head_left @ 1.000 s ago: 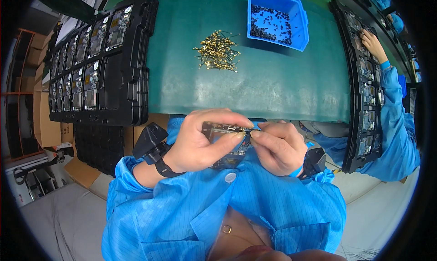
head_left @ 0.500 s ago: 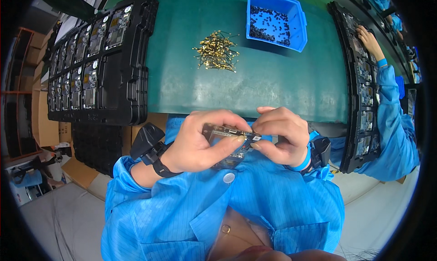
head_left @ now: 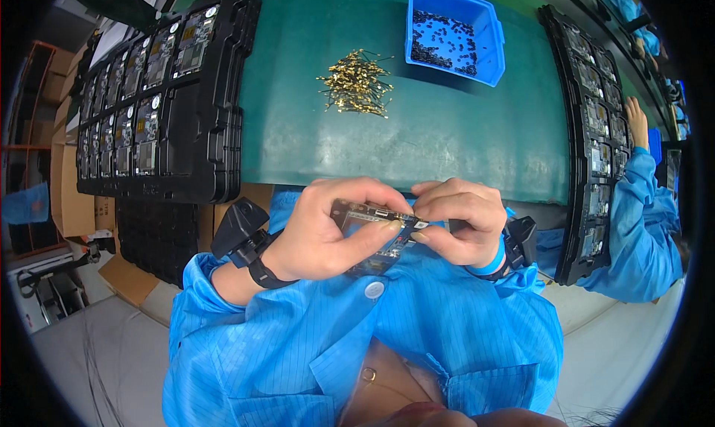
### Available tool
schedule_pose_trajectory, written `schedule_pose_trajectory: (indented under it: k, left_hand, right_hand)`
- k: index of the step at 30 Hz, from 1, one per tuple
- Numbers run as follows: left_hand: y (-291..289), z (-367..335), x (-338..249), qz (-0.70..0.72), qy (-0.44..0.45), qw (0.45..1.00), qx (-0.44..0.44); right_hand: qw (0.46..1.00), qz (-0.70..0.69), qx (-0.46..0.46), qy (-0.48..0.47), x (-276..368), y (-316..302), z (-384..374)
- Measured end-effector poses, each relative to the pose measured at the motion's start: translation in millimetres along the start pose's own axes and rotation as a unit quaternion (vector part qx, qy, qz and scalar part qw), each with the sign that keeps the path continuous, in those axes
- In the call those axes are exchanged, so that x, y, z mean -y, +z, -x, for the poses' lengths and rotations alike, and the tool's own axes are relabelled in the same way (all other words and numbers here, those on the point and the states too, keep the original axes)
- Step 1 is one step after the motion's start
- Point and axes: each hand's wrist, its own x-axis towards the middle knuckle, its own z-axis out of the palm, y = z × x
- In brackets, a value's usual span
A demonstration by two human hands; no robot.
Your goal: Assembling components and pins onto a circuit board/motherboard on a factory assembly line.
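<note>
The left hand pinches a circuit board while the right hand, fingers curled but contact unclear, apparently works at its corner, needing steady support.

There was one mat, and on it were one bin and one pile of cables (too tangled to be counted singly). The bin held dozens of rings. Before the mat's near edge were two hands, one left hand and one right hand, at one board. To the mat's left was one upper tray with at least eight circuits in two rows; to its right, one more tray with at least eight (the smallest blurred together). Right of the mat, too, was one co-worker's hand.
</note>
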Motion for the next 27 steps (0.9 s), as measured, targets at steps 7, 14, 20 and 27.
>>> schedule_pose_trajectory:
  k: [7, 14, 20, 27]
  left_hand:
    - [-0.1, 0.1, -0.1, 0.012, -0.002, 1.0, -0.001]
    - [-1.2, 0.4, 2.4, 0.006, 0.012, 1.0, 0.0]
    - [-1.8, -0.7, 2.9, -0.005, 0.015, 1.0, 0.002]
    - [-1.1, 0.7, 5.1, -0.009, 0.018, 1.0, 0.001]
  right_hand:
    - [1.0, -0.015, -0.002, 0.001, 0.0, -0.3, -0.4]
    - [1.0, -0.014, -0.008, 0.002, 0.2, 0.1, 0.2]
    - [1.0, -0.006, -0.002, -0.001, -0.5, -1.4, -0.8]
    - [1.0, -0.003, 0.009, -0.009, -1.0, -2.3, -1.0]
